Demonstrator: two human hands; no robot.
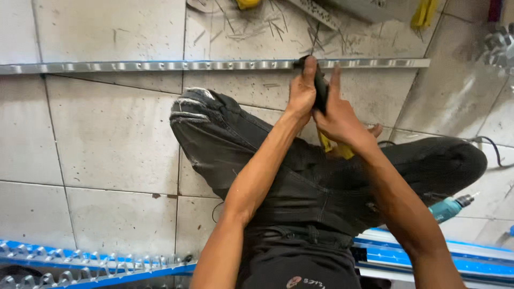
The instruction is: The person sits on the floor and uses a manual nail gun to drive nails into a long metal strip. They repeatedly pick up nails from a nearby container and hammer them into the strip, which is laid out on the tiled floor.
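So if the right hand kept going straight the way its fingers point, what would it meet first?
Most likely the long metal rail lying across the floor tiles: the right hand points up-frame, gripping the black tool with the left hand, just short of it. Depth is unclear.

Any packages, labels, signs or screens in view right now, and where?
No packages, signs or screens.
Small round emblem with pale lettering beside it: printed on the dark shirt, bottom centre, pinkish and white.
Blue protective film on the metal profiles at the bottom edge: plain strips, no label readable.
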